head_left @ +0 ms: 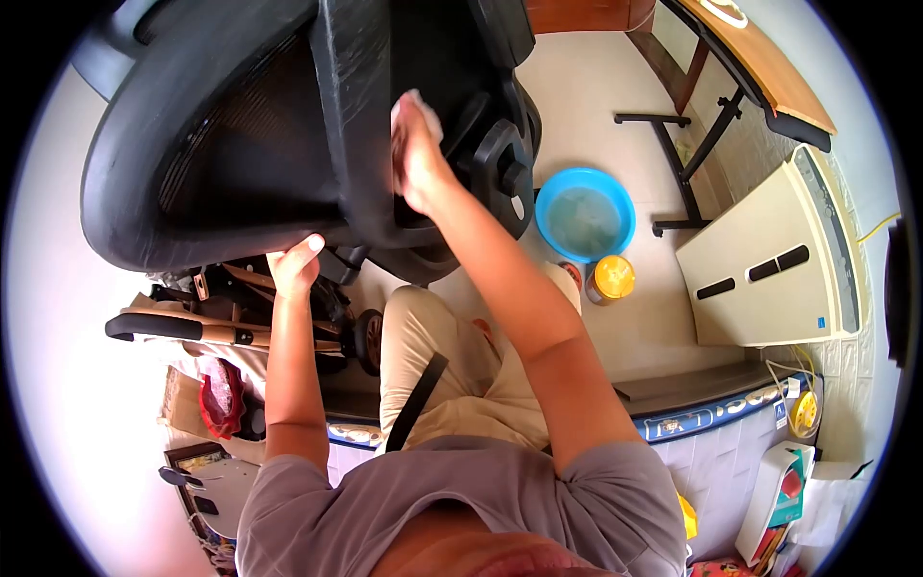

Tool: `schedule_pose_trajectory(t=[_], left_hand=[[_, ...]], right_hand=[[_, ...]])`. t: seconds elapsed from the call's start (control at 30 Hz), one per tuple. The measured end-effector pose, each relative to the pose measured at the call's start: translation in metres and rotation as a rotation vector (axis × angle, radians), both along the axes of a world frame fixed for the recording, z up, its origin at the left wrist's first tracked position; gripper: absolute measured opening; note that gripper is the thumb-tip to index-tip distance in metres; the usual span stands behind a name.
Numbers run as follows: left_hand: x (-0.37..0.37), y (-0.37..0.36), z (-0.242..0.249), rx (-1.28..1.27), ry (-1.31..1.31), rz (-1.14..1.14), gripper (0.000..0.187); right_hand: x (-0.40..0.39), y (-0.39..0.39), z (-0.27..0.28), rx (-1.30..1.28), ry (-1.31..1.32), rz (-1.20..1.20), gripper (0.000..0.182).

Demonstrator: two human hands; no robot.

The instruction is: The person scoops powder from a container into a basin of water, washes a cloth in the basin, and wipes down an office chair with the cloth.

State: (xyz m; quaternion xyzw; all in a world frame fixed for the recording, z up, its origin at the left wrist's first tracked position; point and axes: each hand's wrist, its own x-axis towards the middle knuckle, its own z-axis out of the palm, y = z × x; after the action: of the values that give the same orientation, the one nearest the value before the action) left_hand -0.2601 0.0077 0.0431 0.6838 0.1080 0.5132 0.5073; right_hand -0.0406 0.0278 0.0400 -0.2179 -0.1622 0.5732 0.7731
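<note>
A large black mesh office chair [351, 115] is tipped over in front of me, with its frame bar crossing the mesh. My left hand [295, 264] grips the chair's lower rim, thumb on the outside and fingers hidden beneath. My right hand [418, 159] reaches behind the bar, closed on a pale cloth [430, 115] held near the mesh. Part of that hand is hidden by the bar. Right of the chair, a blue basin [630, 216] of cloudy water stands on the floor, with a yellow-lidded container [612, 279] close beside it.
A folded stroller [221, 327] lies at the left under the chair. To the right stand a cream cabinet-like appliance [769, 269] and a wood-topped desk [779, 67] on black legs. Behind me is a bed or mat edge [711, 413]; a cable [793, 370] hangs near the wall.
</note>
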Motion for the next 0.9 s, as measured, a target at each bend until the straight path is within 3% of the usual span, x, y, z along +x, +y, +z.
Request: schedule_pose_trajectory(t=[0.03,0.1,0.2,0.33,0.47,0.57,0.67,0.73,0.77,0.83,0.9], left_hand=[[0.006,-0.005,0.004,-0.029,-0.033,0.025,0.047],[0.016,-0.017,0.014,-0.076,-0.101,0.073,0.043],[0.006,-0.012,0.007,-0.095,-0.084,0.055,0.043],[0.015,-0.019,0.014,-0.100,-0.085,0.042,0.041],[0.025,-0.021,0.014,-0.073,-0.075,0.035,0.038],[0.032,-0.024,0.015,-0.070,-0.058,0.020,0.036],[0.027,-0.012,0.002,0.024,-0.018,-0.054,0.052],[0.031,-0.013,0.004,-0.006,-0.003,-0.006,0.043],[0.032,-0.012,0.003,0.003,-0.002,-0.001,0.040],[0.045,-0.024,0.016,-0.085,-0.051,0.075,0.028],[0.053,-0.025,0.018,-0.082,-0.091,0.118,0.030]], right_hand=[[0.008,-0.001,0.015,0.082,-0.057,-0.167,0.028],[0.049,-0.016,0.052,0.186,-0.317,-0.230,0.022],[0.089,0.023,0.083,0.313,-0.536,-0.453,0.021],[0.128,0.085,0.094,0.187,-0.539,-0.692,0.033],[0.133,0.124,0.069,-0.014,-0.387,-0.827,0.051],[0.129,0.138,0.040,-0.156,-0.263,-0.707,0.065],[0.120,0.145,-0.006,-0.309,-0.276,-0.426,0.075],[0.089,0.159,-0.021,-0.332,-0.313,-0.782,0.056],[0.089,0.136,-0.022,-0.371,-0.298,-0.386,0.066],[0.069,0.048,0.019,-0.482,-0.280,0.076,0.069],[0.050,0.044,-0.015,-0.310,-0.220,0.115,0.061]])
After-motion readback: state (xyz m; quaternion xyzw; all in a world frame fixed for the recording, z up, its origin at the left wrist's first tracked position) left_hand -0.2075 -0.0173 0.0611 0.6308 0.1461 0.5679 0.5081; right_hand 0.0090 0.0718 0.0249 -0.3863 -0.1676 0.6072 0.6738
